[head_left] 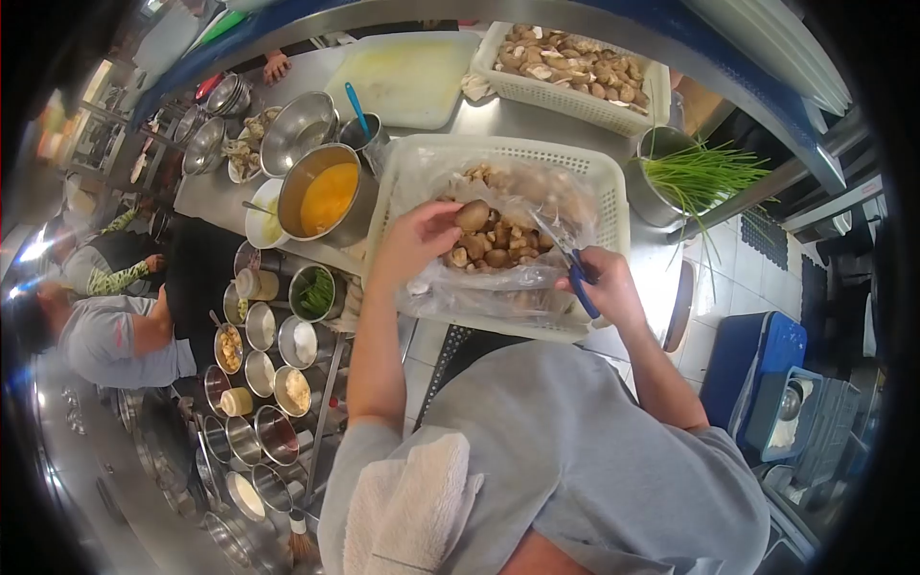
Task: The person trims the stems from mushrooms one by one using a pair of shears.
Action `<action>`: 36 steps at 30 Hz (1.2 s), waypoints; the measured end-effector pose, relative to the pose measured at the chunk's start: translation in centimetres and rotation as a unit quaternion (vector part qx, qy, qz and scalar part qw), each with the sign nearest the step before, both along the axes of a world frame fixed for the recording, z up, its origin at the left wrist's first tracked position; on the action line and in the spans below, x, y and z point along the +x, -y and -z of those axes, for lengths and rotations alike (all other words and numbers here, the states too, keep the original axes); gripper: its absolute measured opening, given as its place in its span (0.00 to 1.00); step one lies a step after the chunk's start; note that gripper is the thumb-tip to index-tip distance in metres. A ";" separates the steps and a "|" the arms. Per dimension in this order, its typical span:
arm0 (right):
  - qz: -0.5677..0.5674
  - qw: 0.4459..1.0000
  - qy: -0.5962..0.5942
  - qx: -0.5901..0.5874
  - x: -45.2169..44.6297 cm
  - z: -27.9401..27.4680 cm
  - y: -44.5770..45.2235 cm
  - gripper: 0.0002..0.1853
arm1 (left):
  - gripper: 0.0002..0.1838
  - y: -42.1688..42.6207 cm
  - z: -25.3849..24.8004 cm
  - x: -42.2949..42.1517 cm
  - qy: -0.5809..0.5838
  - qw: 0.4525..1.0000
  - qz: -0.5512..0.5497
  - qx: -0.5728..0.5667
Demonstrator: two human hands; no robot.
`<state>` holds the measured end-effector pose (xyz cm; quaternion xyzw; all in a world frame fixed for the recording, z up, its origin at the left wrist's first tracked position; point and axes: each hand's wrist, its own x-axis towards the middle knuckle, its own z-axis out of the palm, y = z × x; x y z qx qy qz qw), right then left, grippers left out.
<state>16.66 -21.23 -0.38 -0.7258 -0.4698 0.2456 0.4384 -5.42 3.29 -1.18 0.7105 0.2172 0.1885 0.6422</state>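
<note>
Between the thumb and fingers of my left hand (420,241) is a brown-capped mushroom (472,216), raised over the plastic-lined basket (388,172). My right hand (610,280) is closed around the blue handles of a pair of scissors (579,278). Their blades point up and left, over the clear plastic bag (460,287). More brown mushrooms (503,251) lie in the bag below both hands. Whether the blades touch the plastic I cannot tell.
Behind stands a second basket (494,81) of mushrooms, beside a cutting board (412,77). A pot of orange liquid (328,196) is at left, a pot of green chives (690,177) at right. Several metal containers (297,342) fill the left side, where other people (125,331) stand.
</note>
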 end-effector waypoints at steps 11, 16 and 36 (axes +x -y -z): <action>-0.025 0.998 0.056 -0.004 -0.1 0.1 0.0 0.24 | 0.22 4.9 0.2 0.7 0.346 0.834 -0.060 -0.425; -0.039 0.995 0.087 0.003 -0.2 0.8 0.2 0.24 | 0.22 4.2 3.0 1.1 0.355 0.851 -0.055 -0.382; -0.142 0.956 0.253 -0.045 -0.2 -5.8 -2.0 0.24 | 0.29 6.3 0.6 1.7 0.278 0.952 -0.059 -0.118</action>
